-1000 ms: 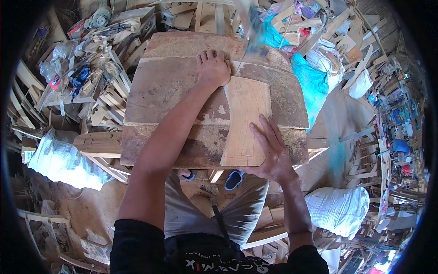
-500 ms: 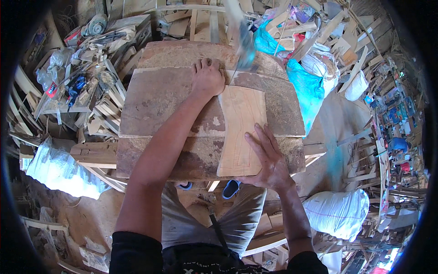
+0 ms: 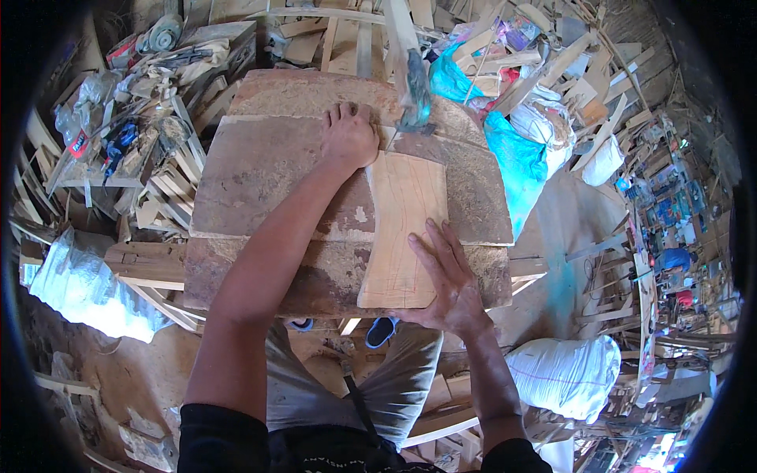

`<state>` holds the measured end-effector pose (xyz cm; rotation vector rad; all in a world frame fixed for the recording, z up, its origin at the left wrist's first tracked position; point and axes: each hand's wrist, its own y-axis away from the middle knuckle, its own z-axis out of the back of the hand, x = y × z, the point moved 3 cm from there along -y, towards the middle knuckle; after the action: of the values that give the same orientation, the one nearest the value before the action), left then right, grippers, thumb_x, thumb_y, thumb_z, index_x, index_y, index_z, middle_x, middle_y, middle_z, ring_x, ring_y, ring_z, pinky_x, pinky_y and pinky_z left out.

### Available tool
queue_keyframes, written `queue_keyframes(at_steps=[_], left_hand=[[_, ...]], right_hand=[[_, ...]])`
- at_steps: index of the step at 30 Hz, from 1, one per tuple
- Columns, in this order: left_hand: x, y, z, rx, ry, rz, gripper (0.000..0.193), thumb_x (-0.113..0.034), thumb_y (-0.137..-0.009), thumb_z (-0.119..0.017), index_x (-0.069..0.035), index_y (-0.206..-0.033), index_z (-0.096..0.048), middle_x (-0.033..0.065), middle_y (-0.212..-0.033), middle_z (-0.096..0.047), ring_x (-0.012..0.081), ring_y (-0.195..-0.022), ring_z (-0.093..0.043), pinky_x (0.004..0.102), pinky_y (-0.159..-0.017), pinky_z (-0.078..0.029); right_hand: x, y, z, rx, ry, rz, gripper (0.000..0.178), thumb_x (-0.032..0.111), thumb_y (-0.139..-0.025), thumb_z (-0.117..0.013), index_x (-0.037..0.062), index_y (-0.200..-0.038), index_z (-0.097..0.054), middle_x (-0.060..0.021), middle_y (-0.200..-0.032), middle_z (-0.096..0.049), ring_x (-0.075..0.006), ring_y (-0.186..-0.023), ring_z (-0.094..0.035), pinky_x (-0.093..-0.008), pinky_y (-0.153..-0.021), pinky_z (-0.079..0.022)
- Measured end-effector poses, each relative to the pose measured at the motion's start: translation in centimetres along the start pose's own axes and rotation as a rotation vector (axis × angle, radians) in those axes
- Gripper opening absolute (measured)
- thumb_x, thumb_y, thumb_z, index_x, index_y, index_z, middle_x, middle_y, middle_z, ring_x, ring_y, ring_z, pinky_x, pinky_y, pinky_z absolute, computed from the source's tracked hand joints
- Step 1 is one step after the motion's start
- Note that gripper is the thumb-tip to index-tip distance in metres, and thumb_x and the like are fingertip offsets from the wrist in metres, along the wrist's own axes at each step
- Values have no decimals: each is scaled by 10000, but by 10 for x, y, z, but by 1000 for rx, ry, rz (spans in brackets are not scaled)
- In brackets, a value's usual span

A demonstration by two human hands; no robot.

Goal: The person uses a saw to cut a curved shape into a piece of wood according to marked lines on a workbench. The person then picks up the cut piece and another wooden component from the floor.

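Well, the person is standing at the front edge of the brown bench, both bare hands down at the work. A pale wooden board with waisted sides and reddish lines lies flat right of the bench's middle, its near end at the front edge. The right hand grasps the board's near right corner, fingers spread on top, thumb along the near edge. The left hand is down beside the board's far left corner, fingers half curled; whether they grip anything, I can't tell. Just past that corner, a thin dark blade shows under a wooden arm with a teal-smeared lower end, which hangs over the bench's far edge. Beyond the bench's right edge hangs a turquoise sheet; wood scraps crowd near its left edge, a blue tool among them.
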<state>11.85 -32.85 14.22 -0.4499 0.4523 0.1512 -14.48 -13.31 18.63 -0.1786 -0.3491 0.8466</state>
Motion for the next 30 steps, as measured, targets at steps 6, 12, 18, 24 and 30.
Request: queue_keyframes(at_steps=[6, 12, 18, 24, 30], left_hand=[[-1, -1, 2, 25, -51, 9, 482, -261, -977, -601, -78, -1422, -595, 277, -1476, -537, 441, -1461, -441, 581, -1237, -314], [-5, -2, 3, 35, -75, 13, 514, -255, -966, -609, -52, -1437, -573, 279, -1490, -522, 444, -1465, -436, 582, -1231, -320], [0, -6, 1, 42, -2, 22, 522, -266, -929, -629, -39, -1398, -598, 292, -1488, -522, 458, -1463, -424, 603, -1230, -297], [2, -6, 0, 21, -15, -2, 492, -239, -941, -605, -47, -1394, -595, 290, -1484, -520, 464, -1462, -426, 603, -1235, -301], [-1, -8, 2, 43, -17, 35, 503, -250, -939, -623, -55, -1401, -592, 283, -1497, -513, 461, -1468, -421, 611, -1239, -292]], right_hand=[[0, -1, -2, 11, 26, -2, 1205, 646, -628, -955, 126, -1586, -442, -220, -1616, -394, -491, -1520, -361, -597, -1215, -427], [0, -2, -2, 2, 21, -5, 1206, 631, -617, -960, 116, -1580, -448, -222, -1613, -398, -497, -1516, -363, -598, -1216, -424], [3, -6, 0, -24, 1, -12, 1200, 565, -565, -1004, 100, -1554, -508, -239, -1619, -425, -515, -1491, -413, -589, -1205, -435], [5, -7, -1, -20, 44, 4, 1158, 633, -630, -956, 97, -1548, -496, -234, -1587, -427, -500, -1502, -386, -597, -1210, -426], [5, -7, -5, -19, 18, -32, 1200, 569, -577, -997, 105, -1566, -500, -232, -1620, -425, -510, -1505, -391, -596, -1223, -408]])
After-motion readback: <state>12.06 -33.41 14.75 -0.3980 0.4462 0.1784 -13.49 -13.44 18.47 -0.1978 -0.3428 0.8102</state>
